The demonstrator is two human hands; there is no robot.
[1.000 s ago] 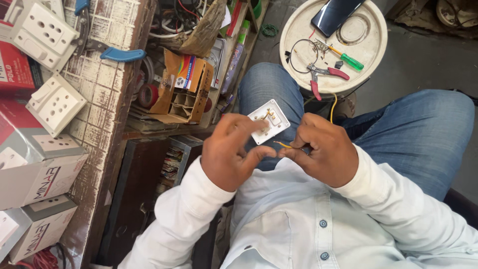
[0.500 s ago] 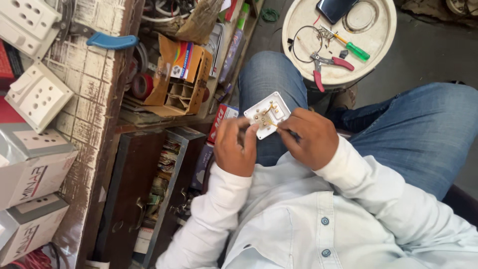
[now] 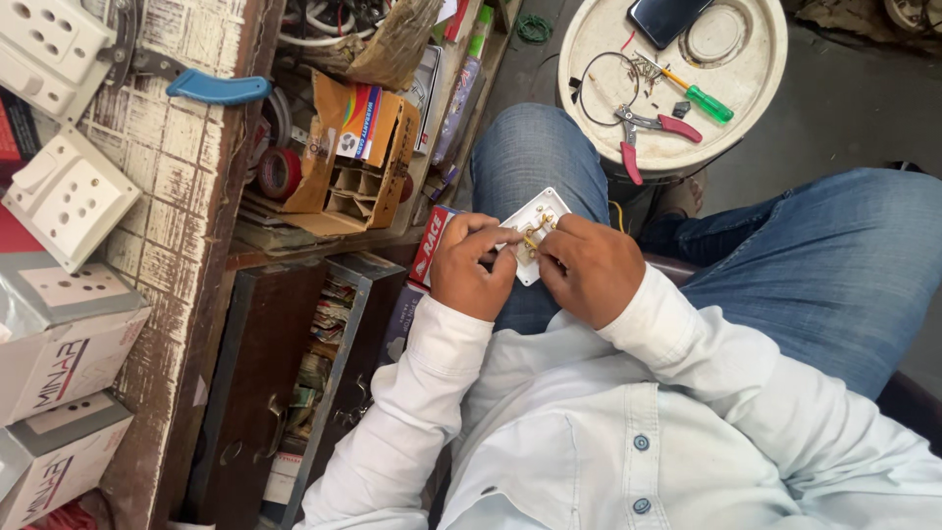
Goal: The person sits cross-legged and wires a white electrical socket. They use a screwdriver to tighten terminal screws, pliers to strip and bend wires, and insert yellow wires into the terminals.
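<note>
**Small white switch plate held over the lap, both hands on it**

The white switch plate (image 3: pixel 530 236) looks like a light, rigid piece of moulded plastic, its back side up with small brass terminals showing in the middle. Judging by its build, it should be stiff enough to take a firm pinch at the edges, while the brass parts and any thin wire at them are the delicate bit and best left free of pressure. The smooth plastic could slip, so a hold across two opposite edges seems the safest.

The plate rests above the person's left thigh, between the two hands. The left hand (image 3: pixel 471 267) sits at the plate's left edge, fingers curled and pinching that side, thumb lying over the top. The right hand (image 3: pixel 587 267) touches the plate's right and lower edge, its fingertips bent in toward the brass terminals; whether it pinches a wire or a small tool there is too small to tell.

Beyond the plate, past the knee, stands a round white stool top (image 3: pixel 765 88) carrying red-handled pliers (image 3: pixel 653 132), a green-handled screwdriver (image 3: pixel 699 96) and a dark phone (image 3: pixel 665 18). Left of the plate, a cluttered shelf holds an open cardboard box (image 3: pixel 358 147), and farther left a wooden bench (image 3: pixel 182 186) carries white socket plates (image 3: pixel 69 196).
</note>
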